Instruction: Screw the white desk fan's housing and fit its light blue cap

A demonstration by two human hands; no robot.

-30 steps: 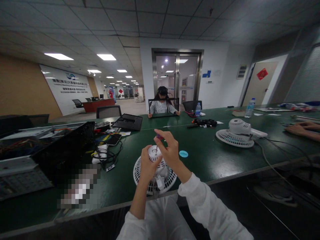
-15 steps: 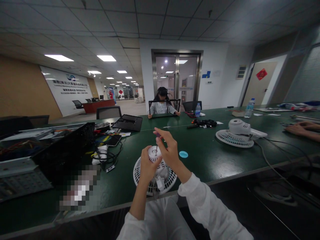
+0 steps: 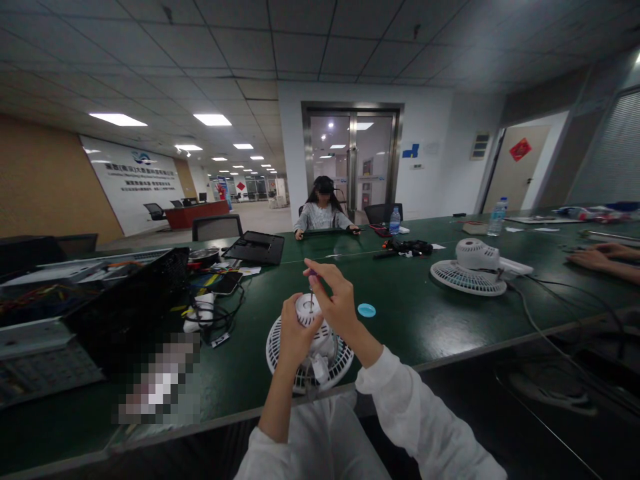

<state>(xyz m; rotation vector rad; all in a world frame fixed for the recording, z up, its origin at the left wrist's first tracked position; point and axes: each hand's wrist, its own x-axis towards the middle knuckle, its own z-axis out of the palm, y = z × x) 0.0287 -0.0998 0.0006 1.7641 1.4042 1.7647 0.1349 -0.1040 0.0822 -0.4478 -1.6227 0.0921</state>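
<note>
One fan (image 3: 280,353) lies grille-down at the near edge of the table (image 3: 425,327). My left hand (image 3: 295,333) wraps its motor housing. My right hand (image 3: 337,300) pinches a screwdriver (image 3: 311,295) upright, its tip on the housing top. Just beyond lies a blue cap (image 3: 367,310). Farther right is a second fan (image 3: 467,270), and a person (image 3: 323,213) sits across.

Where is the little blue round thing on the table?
The blue disc lies flat on the green table near the middle of the head view, just right of the right hand holding a screwdriver over the white fan.
</note>
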